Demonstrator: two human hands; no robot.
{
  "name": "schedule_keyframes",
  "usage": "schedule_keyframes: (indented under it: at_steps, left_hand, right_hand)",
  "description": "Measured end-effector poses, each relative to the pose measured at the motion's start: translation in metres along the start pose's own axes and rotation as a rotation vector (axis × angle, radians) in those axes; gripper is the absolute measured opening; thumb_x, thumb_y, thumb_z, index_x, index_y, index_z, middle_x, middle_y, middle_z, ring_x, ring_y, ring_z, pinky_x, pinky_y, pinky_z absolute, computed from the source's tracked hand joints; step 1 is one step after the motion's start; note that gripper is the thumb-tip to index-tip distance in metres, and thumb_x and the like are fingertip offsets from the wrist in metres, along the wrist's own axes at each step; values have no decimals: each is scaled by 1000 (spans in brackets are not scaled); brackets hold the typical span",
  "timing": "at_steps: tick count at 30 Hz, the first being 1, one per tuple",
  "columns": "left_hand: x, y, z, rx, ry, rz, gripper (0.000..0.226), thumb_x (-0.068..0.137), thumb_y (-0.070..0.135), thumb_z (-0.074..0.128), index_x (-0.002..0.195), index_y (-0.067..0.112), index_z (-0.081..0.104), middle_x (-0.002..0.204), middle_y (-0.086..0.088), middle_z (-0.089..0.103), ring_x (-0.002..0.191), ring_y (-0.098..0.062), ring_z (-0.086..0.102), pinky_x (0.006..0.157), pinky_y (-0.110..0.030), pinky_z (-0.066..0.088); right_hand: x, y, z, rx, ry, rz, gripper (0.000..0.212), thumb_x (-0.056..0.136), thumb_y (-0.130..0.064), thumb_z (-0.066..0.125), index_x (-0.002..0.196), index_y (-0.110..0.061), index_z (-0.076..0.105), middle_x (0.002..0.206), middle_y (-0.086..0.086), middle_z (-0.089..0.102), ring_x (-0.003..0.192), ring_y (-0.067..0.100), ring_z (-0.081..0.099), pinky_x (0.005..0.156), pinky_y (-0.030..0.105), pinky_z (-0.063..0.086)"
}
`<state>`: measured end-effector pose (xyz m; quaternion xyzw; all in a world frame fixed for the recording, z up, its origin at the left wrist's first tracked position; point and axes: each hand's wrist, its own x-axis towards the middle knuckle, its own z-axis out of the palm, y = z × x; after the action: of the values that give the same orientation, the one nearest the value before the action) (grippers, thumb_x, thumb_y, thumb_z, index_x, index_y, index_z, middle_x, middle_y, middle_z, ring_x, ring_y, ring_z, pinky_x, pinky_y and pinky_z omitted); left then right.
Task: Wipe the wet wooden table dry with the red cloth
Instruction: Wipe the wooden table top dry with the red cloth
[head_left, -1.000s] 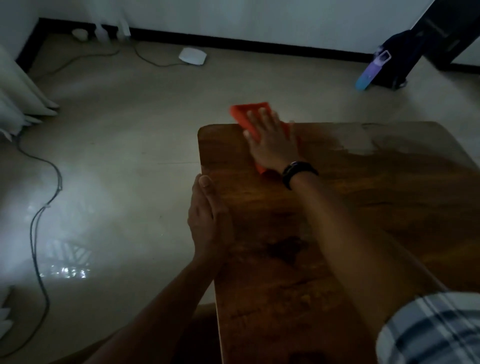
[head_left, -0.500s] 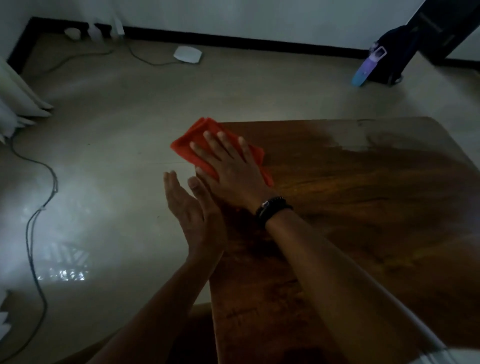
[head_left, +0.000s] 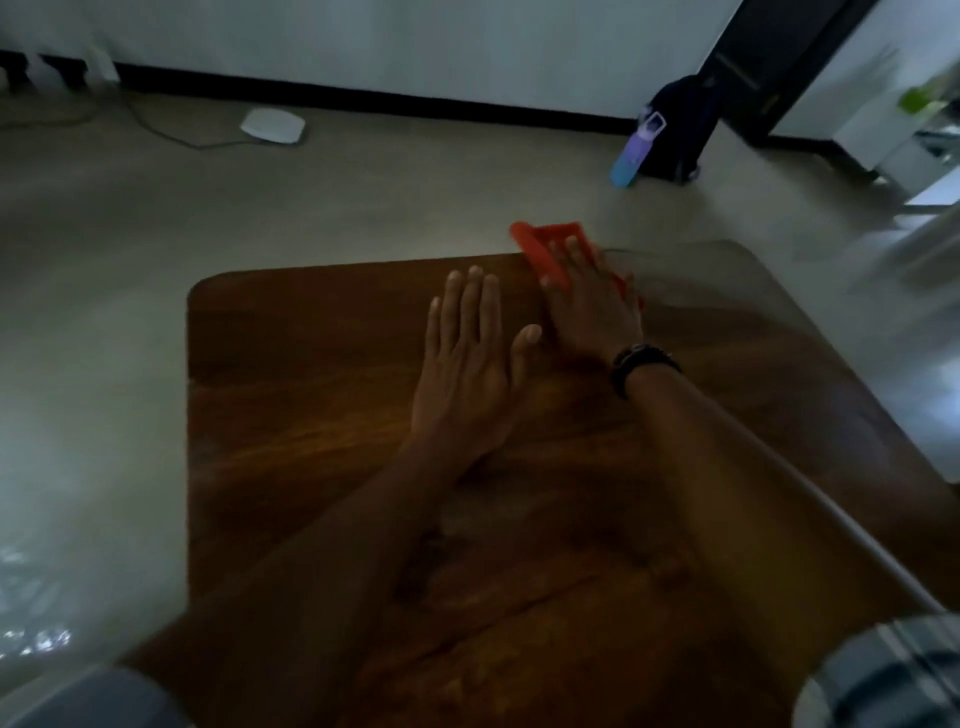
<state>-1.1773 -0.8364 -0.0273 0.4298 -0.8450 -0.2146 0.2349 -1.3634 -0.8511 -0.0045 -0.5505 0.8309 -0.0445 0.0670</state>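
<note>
Right hand (head_left: 592, 312) pressed flat on cloth (head_left: 540, 249) overhanging worktop (head_left: 311, 415) edge beyond its fingertips, left hand (head_left: 467, 364) flat, empty; cloth risked sliding off.

Dim home room.
Backpack (head_left: 680, 130) and water bottle (head_left: 636, 150) on the floor (head_left: 363, 197), beyond the right hand (head_left: 592, 306), by the wall (head_left: 415, 47).

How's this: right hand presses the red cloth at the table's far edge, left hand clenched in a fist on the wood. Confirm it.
Wrong on the fist: the head view shows the left hand flat on the table, fingers straight. The right hand does press the red cloth at the far edge.
</note>
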Motion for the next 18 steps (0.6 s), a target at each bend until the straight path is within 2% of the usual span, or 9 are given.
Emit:
schedule_keyframes:
  at_steps: [2, 4, 6, 11, 15, 18]
  left_hand:
    - [-1, -1, 1, 70, -23, 36, 70, 98, 53, 7, 152, 10, 3, 161, -7, -2, 147, -17, -11, 120, -36, -6]
    - [1, 2, 0, 117, -76, 45, 69, 98, 53, 5, 152, 11, 4, 161, -7, -1, 147, -17, -11, 120, -38, -5]
    - [4, 3, -2, 150, -103, 42, 69, 97, 54, 3, 152, 12, 2, 161, -6, -4, 147, -16, -13, 120, -39, -5]
    - [3, 4, 1, 171, -126, 42, 70, 97, 55, 1, 152, 11, -1, 160, -6, -7, 146, -16, -15, 120, -40, -8]
    - [-1, 6, -1, 146, -127, 9, 77, 93, 59, -3, 151, 9, -7, 159, -8, -13, 145, -17, -19, 120, -39, -8]
    - [-2, 6, -2, 126, -131, 14, 77, 92, 60, -2, 151, 11, -9, 159, -6, -15, 145, -15, -20, 119, -36, -10]
  right_hand:
    - [15, 40, -9, 9, 36, 138, 60, 105, -46, 25, 157, -23, 7, 166, 0, 3, 152, 22, 3, 121, 54, -2]
    - [25, 73, -15, -11, 55, 280, 62, 104, -46, 21, 157, -20, 5, 166, 3, 0, 152, 23, -1, 120, 57, -2]
    - [33, 84, -13, -57, 77, 317, 61, 104, -46, 19, 157, -19, 3, 166, 3, -4, 152, 22, -6, 120, 54, -7]
    - [12, 32, -6, 35, 64, 96, 60, 106, -44, 26, 158, -20, 10, 166, 0, 7, 152, 15, 4, 123, 44, -2]
    - [-43, -18, 14, -106, -7, -278, 64, 105, -45, 25, 156, -26, -8, 164, -3, -12, 150, 13, -13, 122, 40, -11]
    - [-47, -9, 14, -92, -30, -314, 63, 104, -45, 27, 156, -32, -7, 165, -5, -11, 151, 13, -12, 122, 42, -9]
